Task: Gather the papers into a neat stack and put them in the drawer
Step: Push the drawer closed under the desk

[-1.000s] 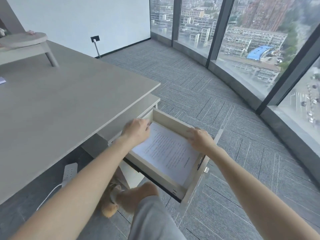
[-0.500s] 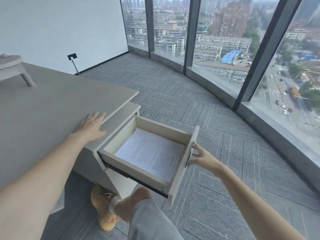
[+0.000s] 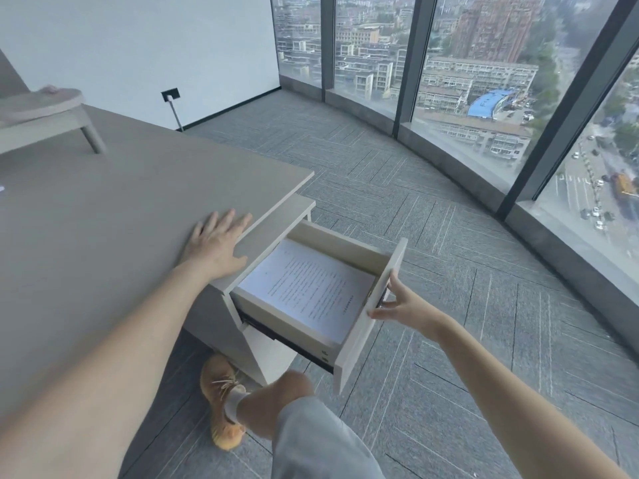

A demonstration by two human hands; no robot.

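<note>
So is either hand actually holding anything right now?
The right hand touches the drawer at its front panel's outer face, fingers spread, not gripping. The left hand lies flat on the desk, holding nothing.

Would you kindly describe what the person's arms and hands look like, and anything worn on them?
Both forearms are bare, with no sleeves in view. The left hand and right hand carry no gloves, and no rings, watch or bracelet can be seen. No markings show.
</note>
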